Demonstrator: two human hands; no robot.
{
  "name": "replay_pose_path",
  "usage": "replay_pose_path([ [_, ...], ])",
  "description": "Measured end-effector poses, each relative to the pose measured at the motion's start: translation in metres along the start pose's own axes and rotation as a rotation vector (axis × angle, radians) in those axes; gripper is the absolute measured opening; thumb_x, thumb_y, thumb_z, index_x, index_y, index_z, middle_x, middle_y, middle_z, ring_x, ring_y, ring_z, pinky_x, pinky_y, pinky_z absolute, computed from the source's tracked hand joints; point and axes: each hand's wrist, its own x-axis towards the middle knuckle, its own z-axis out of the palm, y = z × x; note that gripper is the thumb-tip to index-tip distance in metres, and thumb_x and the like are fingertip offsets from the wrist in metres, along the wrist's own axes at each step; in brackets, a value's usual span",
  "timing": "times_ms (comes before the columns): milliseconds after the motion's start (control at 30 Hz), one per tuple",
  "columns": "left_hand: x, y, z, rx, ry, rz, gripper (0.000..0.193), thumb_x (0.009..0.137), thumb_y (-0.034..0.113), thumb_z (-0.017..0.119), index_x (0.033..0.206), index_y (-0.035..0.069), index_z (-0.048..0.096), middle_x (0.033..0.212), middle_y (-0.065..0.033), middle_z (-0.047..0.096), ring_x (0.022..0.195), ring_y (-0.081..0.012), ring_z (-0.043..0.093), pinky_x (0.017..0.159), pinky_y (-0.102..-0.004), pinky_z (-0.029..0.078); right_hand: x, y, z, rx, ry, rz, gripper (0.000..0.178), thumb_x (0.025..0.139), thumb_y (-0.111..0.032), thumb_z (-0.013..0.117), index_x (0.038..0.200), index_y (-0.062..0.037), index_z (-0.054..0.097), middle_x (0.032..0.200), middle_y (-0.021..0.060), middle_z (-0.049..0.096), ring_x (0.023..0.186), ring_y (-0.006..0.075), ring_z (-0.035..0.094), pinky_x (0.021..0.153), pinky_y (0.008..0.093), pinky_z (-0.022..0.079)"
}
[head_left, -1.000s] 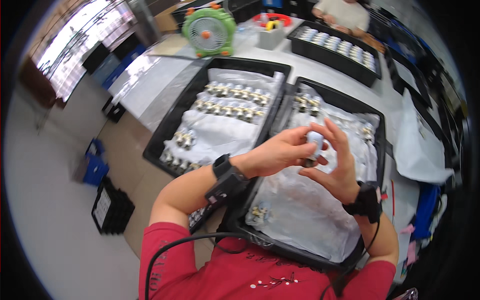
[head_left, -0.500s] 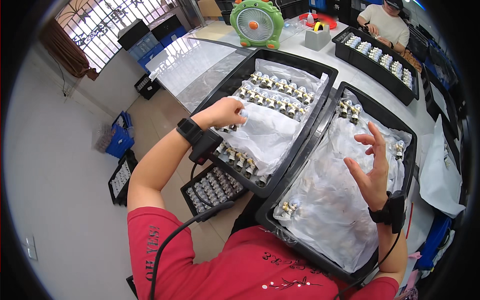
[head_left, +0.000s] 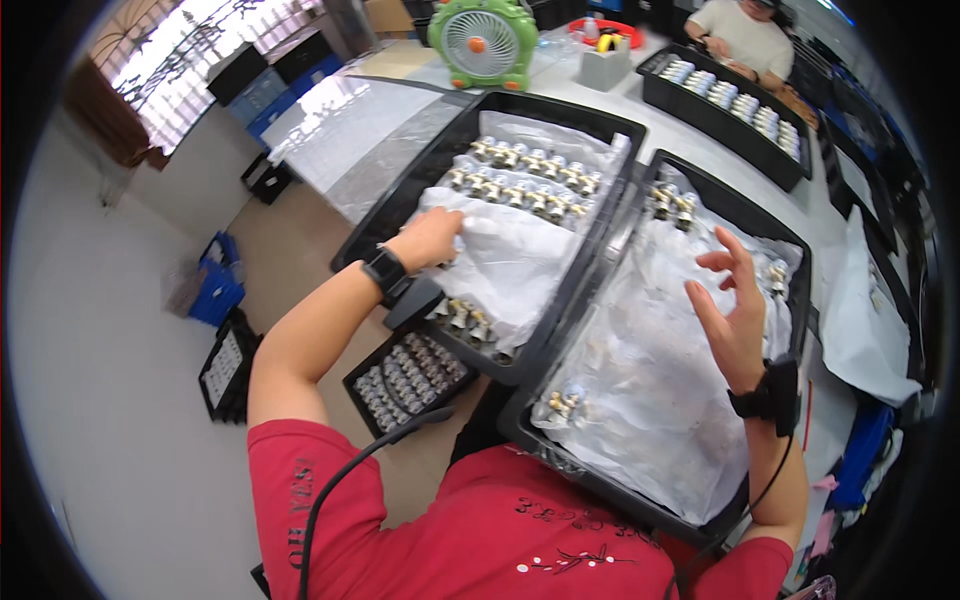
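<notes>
My left hand [head_left: 428, 238] is down in the left black tray [head_left: 350, 235]. Its fingers are closed on a small figurine [head_left: 459, 243], of which only a pale bit shows past the fingertips. Rows of small figurines [head_left: 520, 190] with whitish heads, gold middles and dark bases lie on white paper [head_left: 510, 255] in that tray, with more near its front corner. My right hand [head_left: 735, 310] hovers, fingers apart and holding nothing, above the right black tray [head_left: 520, 405]. Crumpled white sheeting [head_left: 640, 400] lines this tray, with a few figurines [head_left: 672, 205] at its far corner and others along its sides.
A green fan [head_left: 482, 45] stands at the back of the table. At the far right, a person in a white shirt [head_left: 745, 35] works behind another black tray [head_left: 725, 125] of figurines. A tray of figurines [head_left: 410, 380] sits lower down, below my left forearm.
My left hand has lowered the figurine toward the paper in the left tray. My right hand keeps its open pose. The whole view has shifted slightly.
</notes>
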Motion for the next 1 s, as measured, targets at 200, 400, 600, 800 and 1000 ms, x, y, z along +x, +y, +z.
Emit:
replay_pose_path([
  [200,-0.013,0.02,-0.03,0.103,0.042,0.004,0.039,0.071,0.02,0.071,0.104,0.005,0.059,0.101,-0.0186,0.059,0.092,-0.0365,0.06,0.08,-0.043,0.049,0.01,0.019,-0.004,-0.006,-0.035,0.112,0.043,0.079,-0.013,0.067,0.12,-0.009,0.056,0.097,0.005,0.064,0.091,0.0168,0.058,0.074,0.0299,0.044],
  [400,-0.023,0.141,-0.089,-1.03,-0.107,0.376,0.026,0.085,0.018,0.069,0.106,0.004,0.063,0.095,-0.004,0.061,0.076,-0.0089,0.06,0.066,-0.0224,0.05,0.057,0.093,0.002,-0.258,-0.243,0.133,0.036,0.076,-0.017,0.067,0.106,0.0001,0.063,0.1,0.0141,0.066,0.09,0.0243,0.062,0.082,0.0329,0.049],
  [600,-0.016,0.227,-0.061,-1.379,-0.39,0.602,0.021,0.089,0.013,0.063,0.107,0.002,0.06,0.093,-0.002,0.062,0.082,-0.008,0.06,0.071,-0.0225,0.049,0.086,0.11,0.057,-0.496,-0.224,0.333,0.068,0.07,-0.02,0.073,0.129,-0.0041,0.042,0.105,0.0285,0.056,0.099,0.043,0.057,0.085,0.0459,0.049],
  [800,-0.007,0.224,-0.028,-1.438,-0.353,0.383,0.023,0.089,0.016,0.063,0.107,0.002,0.06,0.092,-0.0013,0.062,0.081,-0.008,0.061,0.07,-0.0223,0.048,0.093,0.107,0.055,-0.494,-0.223,0.404,0.061,0.068,-0.017,0.068,0.123,-0.0066,0.043,0.102,0.0276,0.059,0.098,0.0412,0.059,0.082,0.0448,0.049],
  [1000,0.002,0.218,-0.023,-1.664,-0.214,0.274,0.046,0.089,0.018,0.061,0.132,0.011,0.045,0.122,-0.0055,0.047,0.095,-0.0134,0.059,0.079,-0.0261,0.047,0.081,0.059,0.021,0.027,-0.108,0.27,0.064,0.071,-0.019,0.074,0.125,-0.0056,0.042,0.098,0.0163,0.062,0.081,0.0225,0.068,0.067,0.0315,0.053],
])
